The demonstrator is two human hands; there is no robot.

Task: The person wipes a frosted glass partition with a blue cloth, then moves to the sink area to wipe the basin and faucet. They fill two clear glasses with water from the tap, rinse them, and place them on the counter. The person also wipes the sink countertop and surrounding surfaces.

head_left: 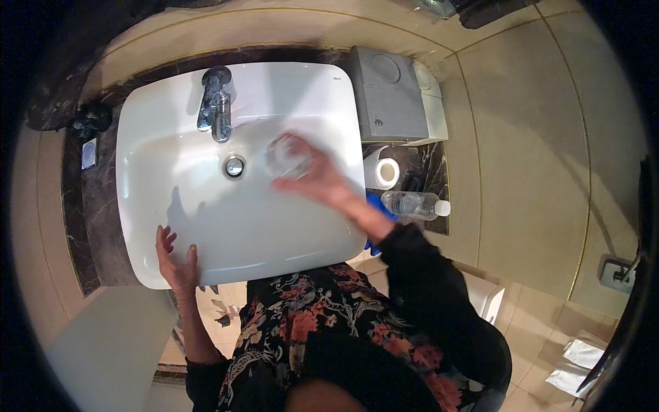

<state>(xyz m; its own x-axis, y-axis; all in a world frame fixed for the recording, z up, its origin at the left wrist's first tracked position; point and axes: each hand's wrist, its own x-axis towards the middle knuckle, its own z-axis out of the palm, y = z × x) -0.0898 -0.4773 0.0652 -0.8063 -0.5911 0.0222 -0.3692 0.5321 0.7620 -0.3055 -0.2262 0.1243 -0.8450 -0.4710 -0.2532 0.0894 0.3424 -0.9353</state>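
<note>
Head view: I see my left hand (pixel 177 264) spread flat on the near rim of the white sink (pixel 147 185), open basin beyond it. My right hand (pixel 317 180) grips a blurred clear glass (pixel 287 156), drain (pixel 235 167) just left

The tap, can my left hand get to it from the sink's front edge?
Probably yes: the left hand rests on the sink rim, and nothing lies between it and the tap.
</note>
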